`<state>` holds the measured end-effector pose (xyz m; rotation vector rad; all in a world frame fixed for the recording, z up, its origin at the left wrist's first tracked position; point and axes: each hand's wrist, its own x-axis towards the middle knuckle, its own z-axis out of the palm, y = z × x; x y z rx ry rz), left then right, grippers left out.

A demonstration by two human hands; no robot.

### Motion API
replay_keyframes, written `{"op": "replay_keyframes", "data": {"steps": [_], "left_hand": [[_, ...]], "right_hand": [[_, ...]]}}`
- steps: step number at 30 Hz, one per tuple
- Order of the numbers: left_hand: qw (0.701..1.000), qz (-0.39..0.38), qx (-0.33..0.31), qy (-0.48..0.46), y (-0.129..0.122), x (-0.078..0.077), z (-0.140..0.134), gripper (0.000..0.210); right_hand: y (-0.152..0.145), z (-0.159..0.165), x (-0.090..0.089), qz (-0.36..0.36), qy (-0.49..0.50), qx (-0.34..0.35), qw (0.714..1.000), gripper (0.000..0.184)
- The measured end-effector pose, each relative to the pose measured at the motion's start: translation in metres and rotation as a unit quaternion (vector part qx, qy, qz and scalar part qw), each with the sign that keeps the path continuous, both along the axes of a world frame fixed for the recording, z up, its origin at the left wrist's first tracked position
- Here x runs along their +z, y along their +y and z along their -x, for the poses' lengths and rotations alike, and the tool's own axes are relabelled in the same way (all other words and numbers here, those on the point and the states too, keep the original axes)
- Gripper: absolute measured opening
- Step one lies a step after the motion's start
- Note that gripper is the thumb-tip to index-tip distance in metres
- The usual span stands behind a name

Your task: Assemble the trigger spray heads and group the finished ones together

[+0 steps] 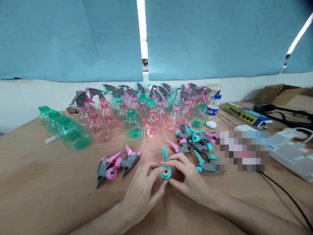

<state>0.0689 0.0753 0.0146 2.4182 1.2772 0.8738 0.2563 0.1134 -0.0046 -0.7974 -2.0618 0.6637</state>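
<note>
Between my two hands is a teal-collared spray trigger head (166, 172), its round collar facing up toward me and a teal lever showing above it. My left hand (144, 184) is closed on the collar's left side with the fingertips. On the other side, my right hand (189, 176) grips it with thumb and fingers. To the left lie two pink and grey trigger heads (128, 161) on the table. A pile of teal and pink trigger heads (200, 140) lies to the right, beyond my right hand.
Bottles with trigger heads (158, 104) stand along the back, with open bottles (134, 125) in front. More green bottles (70, 133) are at left. On the right are a yellow-green box (244, 114), a clear plastic case (290, 150), a black cable (288, 195) and a Pepsi-labelled bottle (213, 109).
</note>
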Motion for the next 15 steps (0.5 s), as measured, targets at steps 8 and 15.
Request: {"op": "replay_keyframes", "data": {"steps": [8, 15], "left_hand": [[1.000, 0.009, -0.003, 0.010, -0.0016, -0.0025, 0.0003, 0.032], [1.000, 0.020, -0.005, 0.008, -0.0018, -0.0028, 0.0001, 0.033]], "right_hand": [[-0.0048, 0.0017, 0.0024, -0.013, -0.015, -0.053, 0.998, 0.036], [-0.0037, 0.0017, 0.0042, 0.002, -0.036, -0.033, 0.999, 0.037]]}}
